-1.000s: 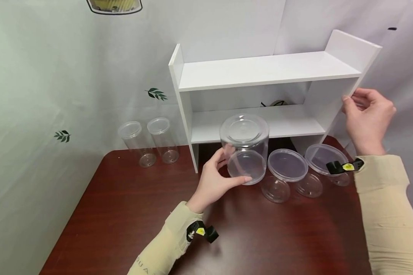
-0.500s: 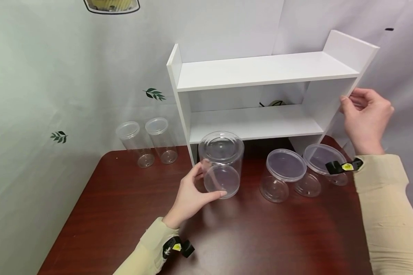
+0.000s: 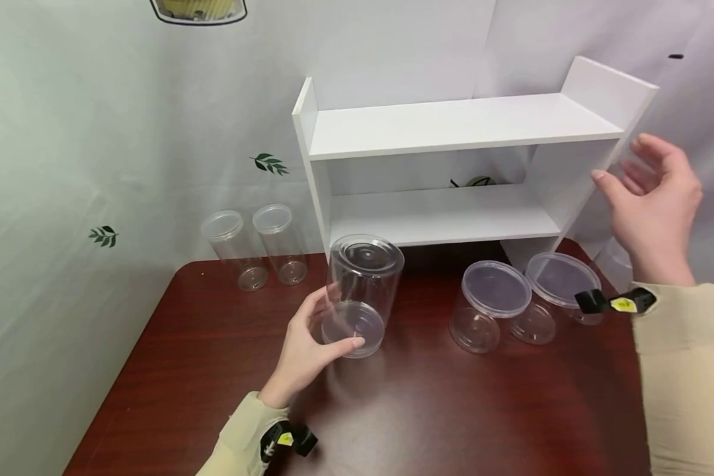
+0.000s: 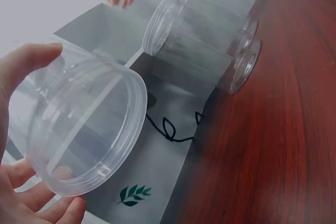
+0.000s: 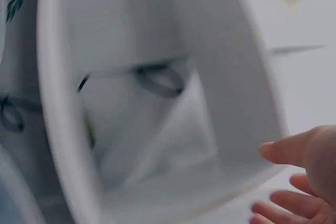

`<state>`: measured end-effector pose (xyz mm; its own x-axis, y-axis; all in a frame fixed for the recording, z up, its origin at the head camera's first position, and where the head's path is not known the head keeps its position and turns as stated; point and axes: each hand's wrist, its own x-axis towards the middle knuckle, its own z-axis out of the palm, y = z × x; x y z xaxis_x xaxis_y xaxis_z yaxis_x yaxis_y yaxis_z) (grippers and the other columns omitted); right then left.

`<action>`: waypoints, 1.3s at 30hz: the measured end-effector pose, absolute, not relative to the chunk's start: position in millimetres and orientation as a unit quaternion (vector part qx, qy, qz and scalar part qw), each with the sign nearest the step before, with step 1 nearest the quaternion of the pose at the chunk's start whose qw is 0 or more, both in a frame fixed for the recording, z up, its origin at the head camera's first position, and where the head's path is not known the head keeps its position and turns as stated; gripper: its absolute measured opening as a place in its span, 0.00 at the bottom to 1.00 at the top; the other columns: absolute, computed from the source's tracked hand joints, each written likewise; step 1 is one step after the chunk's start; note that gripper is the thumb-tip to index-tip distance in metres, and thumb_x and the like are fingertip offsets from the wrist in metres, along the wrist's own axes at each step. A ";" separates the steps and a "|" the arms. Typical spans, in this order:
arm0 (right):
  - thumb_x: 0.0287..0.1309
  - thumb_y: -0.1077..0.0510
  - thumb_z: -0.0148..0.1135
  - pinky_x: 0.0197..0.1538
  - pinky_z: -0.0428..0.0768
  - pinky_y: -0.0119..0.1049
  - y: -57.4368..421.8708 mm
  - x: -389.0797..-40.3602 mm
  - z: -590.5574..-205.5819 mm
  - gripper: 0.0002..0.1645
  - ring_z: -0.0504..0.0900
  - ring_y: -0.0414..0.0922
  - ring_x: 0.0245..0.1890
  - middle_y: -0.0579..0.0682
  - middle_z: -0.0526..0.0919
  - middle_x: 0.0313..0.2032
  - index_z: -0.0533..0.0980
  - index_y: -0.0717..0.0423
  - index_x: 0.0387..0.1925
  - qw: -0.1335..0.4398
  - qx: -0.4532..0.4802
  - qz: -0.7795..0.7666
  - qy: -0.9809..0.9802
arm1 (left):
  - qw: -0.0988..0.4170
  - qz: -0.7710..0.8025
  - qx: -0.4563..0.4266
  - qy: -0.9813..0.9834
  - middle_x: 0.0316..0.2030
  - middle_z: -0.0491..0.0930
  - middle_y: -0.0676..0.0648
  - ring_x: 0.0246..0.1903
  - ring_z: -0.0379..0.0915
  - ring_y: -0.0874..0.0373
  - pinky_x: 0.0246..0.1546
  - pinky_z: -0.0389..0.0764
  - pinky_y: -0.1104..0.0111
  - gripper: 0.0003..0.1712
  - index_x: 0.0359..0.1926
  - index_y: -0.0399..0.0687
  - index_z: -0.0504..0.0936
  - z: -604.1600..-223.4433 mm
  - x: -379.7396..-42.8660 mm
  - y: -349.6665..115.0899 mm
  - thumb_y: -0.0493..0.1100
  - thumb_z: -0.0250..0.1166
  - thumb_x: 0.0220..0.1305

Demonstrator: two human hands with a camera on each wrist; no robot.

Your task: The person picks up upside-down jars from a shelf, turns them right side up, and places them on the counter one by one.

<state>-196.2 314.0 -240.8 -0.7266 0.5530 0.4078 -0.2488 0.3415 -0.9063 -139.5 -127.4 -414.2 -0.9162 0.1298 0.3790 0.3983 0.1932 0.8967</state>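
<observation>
My left hand (image 3: 302,349) grips a wide clear plastic jar (image 3: 365,281), held tilted above the table in front of the shelf's left part. Its thumb and fingers lie around the jar's lower end. In the left wrist view, the jar's ribbed, frosted end (image 4: 100,129) faces the camera. My right hand (image 3: 660,205) is beside the right side of a white two-tier shelf (image 3: 464,125), fingers apart and holding nothing. In the right wrist view that hand (image 5: 310,177) is near the blurred shelf edge.
Wide lidded jars (image 3: 496,289) stand at the right, before the shelf. Two narrow lidded jars (image 3: 279,241) stand left of it. All are on the dark red wooden table (image 3: 452,410). A pale curtain (image 3: 155,132) with leaf prints hangs behind and at the left.
The left hand has carried the jar leftward and toward me, away from the standing wide jars. The right hand has let go of the shelf's side and opened, moving slightly right.
</observation>
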 end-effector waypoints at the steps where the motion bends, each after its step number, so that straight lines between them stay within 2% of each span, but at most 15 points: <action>1: 0.53 0.69 0.73 0.63 0.72 0.26 307.3 -190.2 -236.8 0.37 0.78 0.35 0.57 0.44 0.76 0.62 0.75 0.46 0.64 0.371 -0.097 0.572 -0.725 | 0.110 -0.614 -0.171 -0.763 0.61 0.78 0.50 0.58 0.74 0.55 0.62 0.73 0.57 0.48 0.68 0.52 0.74 -414.5 -139.3 -128.7 0.41 0.85 0.45; 3: 0.50 0.71 0.73 0.66 0.69 0.29 291.6 -176.5 -229.6 0.38 0.76 0.40 0.60 0.46 0.75 0.62 0.76 0.49 0.63 0.406 -0.076 0.571 -0.709 | 0.112 -0.617 -0.170 -0.760 0.61 0.78 0.47 0.58 0.74 0.54 0.62 0.73 0.57 0.48 0.68 0.50 0.74 -414.6 -139.5 -130.5 0.40 0.85 0.46; 7: 0.47 0.75 0.73 0.67 0.70 0.33 260.4 -150.6 -220.8 0.38 0.76 0.46 0.62 0.52 0.77 0.61 0.77 0.55 0.62 0.453 0.002 0.558 -0.696 | 0.114 -0.619 -0.163 -0.759 0.60 0.78 0.43 0.57 0.74 0.54 0.60 0.73 0.60 0.47 0.69 0.48 0.74 -414.1 -139.9 -131.9 0.37 0.84 0.46; 13: 0.45 0.78 0.73 0.67 0.72 0.39 226.5 -123.2 -225.0 0.37 0.76 0.50 0.62 0.58 0.79 0.60 0.78 0.63 0.60 0.451 0.132 0.519 -0.714 | 0.127 -0.607 -0.149 -0.770 0.58 0.78 0.38 0.56 0.74 0.51 0.56 0.73 0.63 0.47 0.68 0.40 0.73 -399.0 -133.9 -128.4 0.33 0.82 0.45; 17: 0.47 0.74 0.74 0.68 0.71 0.42 206.0 -110.4 -229.2 0.36 0.75 0.52 0.63 0.61 0.78 0.62 0.76 0.69 0.61 0.431 0.201 0.495 -0.727 | 0.124 -0.610 -0.141 -0.770 0.56 0.79 0.38 0.54 0.74 0.49 0.55 0.73 0.66 0.44 0.67 0.36 0.73 -378.7 -125.4 -125.6 0.31 0.80 0.46; 20: 0.54 0.58 0.78 0.68 0.71 0.44 190.6 -105.2 -232.5 0.37 0.75 0.53 0.63 0.64 0.78 0.61 0.75 0.73 0.61 0.416 0.258 0.481 -0.727 | 0.123 -0.615 -0.142 -0.766 0.55 0.80 0.38 0.55 0.74 0.45 0.56 0.72 0.68 0.43 0.67 0.35 0.73 -368.9 -121.9 -124.8 0.31 0.79 0.47; 24: 0.60 0.37 0.71 0.68 0.71 0.43 174.4 -103.6 -238.7 0.45 0.76 0.53 0.62 0.64 0.79 0.59 0.75 0.73 0.60 0.407 0.313 0.421 -0.748 | 0.127 -0.615 -0.150 -0.763 0.55 0.80 0.38 0.55 0.74 0.41 0.54 0.74 0.71 0.43 0.66 0.36 0.74 -365.6 -121.5 -125.0 0.30 0.78 0.47; 28: 0.63 0.35 0.66 0.68 0.70 0.40 165.9 -104.4 -250.3 0.44 0.76 0.52 0.63 0.61 0.79 0.61 0.75 0.71 0.60 0.376 0.343 0.384 -0.770 | 0.130 -0.618 -0.160 -0.759 0.56 0.80 0.37 0.55 0.75 0.41 0.53 0.75 0.73 0.43 0.67 0.36 0.74 -370.1 -124.8 -125.5 0.30 0.79 0.47; 34: 0.62 0.35 0.67 0.71 0.66 0.42 156.1 -110.1 -274.1 0.43 0.72 0.53 0.67 0.56 0.75 0.66 0.74 0.63 0.65 0.313 0.375 0.383 -0.784 | 0.144 -0.609 -0.171 -0.761 0.58 0.80 0.41 0.55 0.75 0.46 0.56 0.75 0.65 0.46 0.68 0.43 0.75 -392.2 -138.5 -130.1 0.34 0.83 0.45; 39: 0.51 0.46 0.81 0.73 0.62 0.45 145.1 -115.0 -293.4 0.48 0.66 0.53 0.71 0.53 0.70 0.70 0.71 0.59 0.68 0.253 0.407 0.374 -0.794 | 0.152 -0.591 -0.177 -0.772 0.58 0.80 0.50 0.55 0.75 0.55 0.58 0.73 0.65 0.45 0.67 0.53 0.77 -396.8 -142.3 -131.9 0.41 0.85 0.45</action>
<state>-115.0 145.1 -293.4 -0.5408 -0.4571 0.7061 -0.8355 0.3890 -0.3882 -142.3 -131.9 -396.8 -0.8912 0.0933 0.4440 0.4530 0.2379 0.8592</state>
